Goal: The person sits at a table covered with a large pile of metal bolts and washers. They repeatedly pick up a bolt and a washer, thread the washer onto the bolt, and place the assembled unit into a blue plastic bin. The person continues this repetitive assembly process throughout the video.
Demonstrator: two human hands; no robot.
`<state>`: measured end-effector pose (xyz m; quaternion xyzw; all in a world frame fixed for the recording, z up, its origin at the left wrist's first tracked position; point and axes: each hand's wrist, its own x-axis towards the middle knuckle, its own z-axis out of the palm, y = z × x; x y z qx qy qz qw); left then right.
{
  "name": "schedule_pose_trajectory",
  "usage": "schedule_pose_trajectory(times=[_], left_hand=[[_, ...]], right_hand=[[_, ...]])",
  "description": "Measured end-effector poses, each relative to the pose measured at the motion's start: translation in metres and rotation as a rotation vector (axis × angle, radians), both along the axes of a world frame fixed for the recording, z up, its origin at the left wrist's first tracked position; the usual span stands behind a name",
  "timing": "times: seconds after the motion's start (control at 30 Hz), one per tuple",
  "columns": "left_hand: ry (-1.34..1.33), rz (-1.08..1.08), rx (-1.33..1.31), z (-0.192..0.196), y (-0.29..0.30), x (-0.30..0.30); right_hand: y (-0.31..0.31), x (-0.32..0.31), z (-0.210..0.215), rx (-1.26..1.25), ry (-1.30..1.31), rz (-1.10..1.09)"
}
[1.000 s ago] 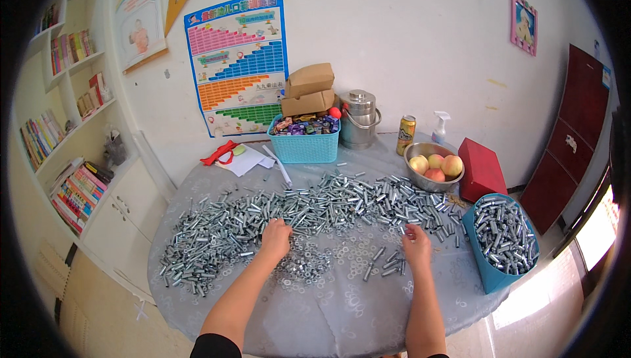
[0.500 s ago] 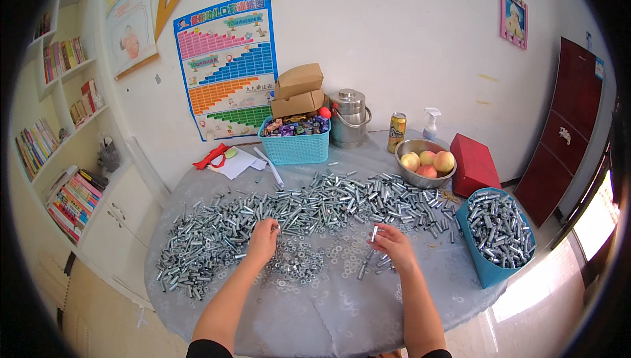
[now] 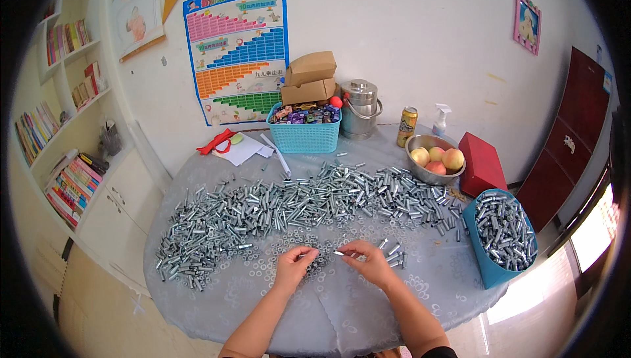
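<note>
Thumb and fingers of my right hand (image 3: 369,265) pinch a short silver expansion bolt (image 3: 338,253), its end pointing toward the left hand. My left hand (image 3: 294,268) is closed in a pinch just to the left of it; whatever its fingertips hold is too small to make out. The two hands are close but apart, over a scatter of small washers and nuts (image 3: 263,267). Several loose bolts (image 3: 398,256) lie right of my right hand. Beyond both hands spreads a long heap of silver bolts and sleeves (image 3: 315,199).
A blue bin (image 3: 483,253) full of metal bolts stands at the table's right edge. Behind the heap are a turquoise basket (image 3: 303,140), a steel pot (image 3: 359,111), a can (image 3: 407,127), a spray bottle (image 3: 442,120), a fruit bowl (image 3: 420,173) and a red box (image 3: 483,164).
Both hands have come nearer to me and closer together; my right hand has moved left with the bolt, my left hand right. The whole view has shifted slightly.
</note>
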<state>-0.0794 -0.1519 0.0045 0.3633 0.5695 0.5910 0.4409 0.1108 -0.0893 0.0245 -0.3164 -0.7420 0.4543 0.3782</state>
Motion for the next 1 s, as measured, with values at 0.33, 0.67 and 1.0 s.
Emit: schedule_pose_trajectory(times=[0.33,0.67,1.0], left_hand=[[0.181,-0.152,0.136,-0.006,0.002,0.008],[0.008,-0.337,0.031,-0.003,-0.007,0.025],[-0.257,-0.144,0.0,0.001,-0.007,0.007]], right_hand=[[-0.005,-0.006,-0.002,0.113,-0.048,0.055],[-0.015,-0.021,-0.02,-0.068,0.092,0.088],[0.0,-0.015,-0.033,0.486,-0.374,-0.037]])
